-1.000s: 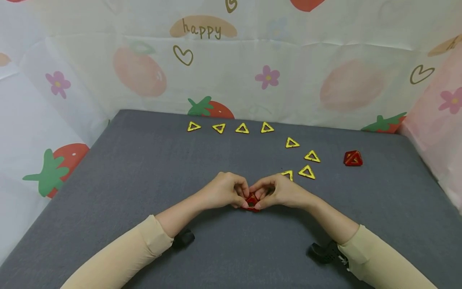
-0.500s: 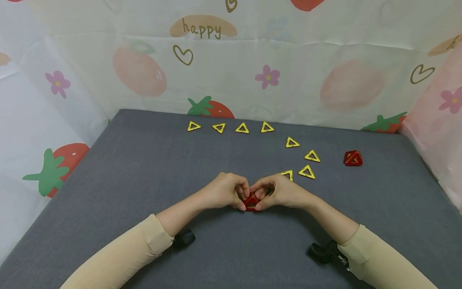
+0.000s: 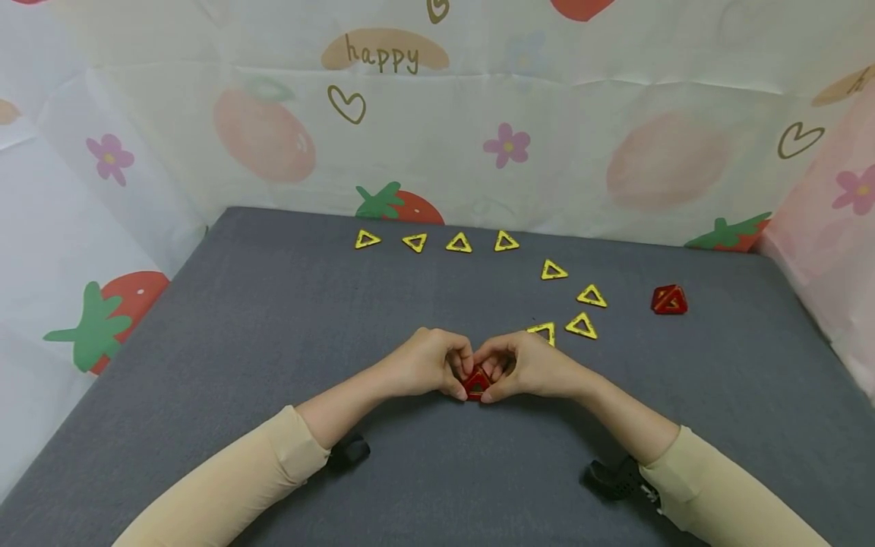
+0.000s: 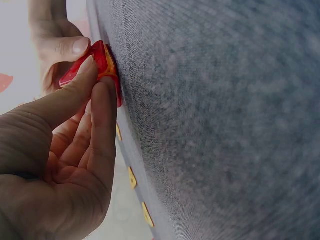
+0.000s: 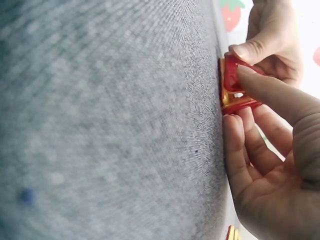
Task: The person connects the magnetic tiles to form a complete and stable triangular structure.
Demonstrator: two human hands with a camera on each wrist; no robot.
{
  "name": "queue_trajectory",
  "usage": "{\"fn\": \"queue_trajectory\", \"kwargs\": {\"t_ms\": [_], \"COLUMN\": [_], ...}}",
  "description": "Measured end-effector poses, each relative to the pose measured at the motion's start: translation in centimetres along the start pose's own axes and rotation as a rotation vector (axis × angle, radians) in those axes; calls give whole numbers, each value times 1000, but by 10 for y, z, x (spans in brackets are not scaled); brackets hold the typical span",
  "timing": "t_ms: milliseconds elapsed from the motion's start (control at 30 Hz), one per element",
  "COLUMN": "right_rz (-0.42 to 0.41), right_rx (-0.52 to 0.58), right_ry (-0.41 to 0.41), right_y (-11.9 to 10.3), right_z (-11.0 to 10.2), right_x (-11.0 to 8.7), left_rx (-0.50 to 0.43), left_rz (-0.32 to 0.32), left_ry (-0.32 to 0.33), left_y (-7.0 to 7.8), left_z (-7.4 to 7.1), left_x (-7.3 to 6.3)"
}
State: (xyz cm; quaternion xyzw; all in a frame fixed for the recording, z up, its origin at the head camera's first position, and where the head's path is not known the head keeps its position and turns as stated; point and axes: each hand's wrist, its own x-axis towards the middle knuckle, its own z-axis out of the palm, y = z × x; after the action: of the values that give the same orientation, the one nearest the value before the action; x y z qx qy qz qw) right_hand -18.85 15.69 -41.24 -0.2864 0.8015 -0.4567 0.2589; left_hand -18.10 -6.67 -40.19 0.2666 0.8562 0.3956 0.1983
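At the near middle of the table, a small red pyramid of triangular frames (image 3: pixel 477 386) stands between both hands, a yellow-gold inner edge showing in the wrist views. My left hand (image 3: pixel 425 366) pinches its left side, thumb (image 4: pixel 82 75) on a red face and fingers at its lower edge. From the right, my right hand (image 3: pixel 536 366) grips it likewise, thumb (image 5: pixel 255 80) pressed to a face, fingers low by the cloth. The hands hide the pyramid's back. Just beyond the right hand lies a yellow triangle frame (image 3: pixel 551 333), partly covered by it.
More yellow triangle frames (image 3: pixel 506 241) lie flat in a curving line across the back and right. Another red triangular block (image 3: pixel 669 300) sits at the right. A printed fabric backdrop (image 3: pixel 410 137) rises behind the grey tablecloth (image 3: pixel 273 304).
The red piece's front face has come up from lying low to standing against the others. Both thumbs have shifted slightly at its lower corners, and the right hand has edged downward.
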Motion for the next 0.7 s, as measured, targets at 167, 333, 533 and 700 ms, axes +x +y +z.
{"fn": "queue_trajectory", "kwargs": {"t_ms": [167, 333, 533, 700], "right_rz": [-6, -4, -5, -10], "right_rx": [-26, -28, -22, -5], "right_ry": [3, -1, -10, -13], "right_y": [-1, -1, -2, 0], "right_z": [1, 0, -1, -1], "right_x": [-1, -1, -2, -1], "left_rx": [3, -10, -14, -15], "left_rz": [-5, 3, -5, -57], "left_ry": [5, 0, 17, 28], "left_y": [1, 1, -1, -5], "left_z": [0, -2, -10, -17], "left_x": [0, -1, -4, -7]}}
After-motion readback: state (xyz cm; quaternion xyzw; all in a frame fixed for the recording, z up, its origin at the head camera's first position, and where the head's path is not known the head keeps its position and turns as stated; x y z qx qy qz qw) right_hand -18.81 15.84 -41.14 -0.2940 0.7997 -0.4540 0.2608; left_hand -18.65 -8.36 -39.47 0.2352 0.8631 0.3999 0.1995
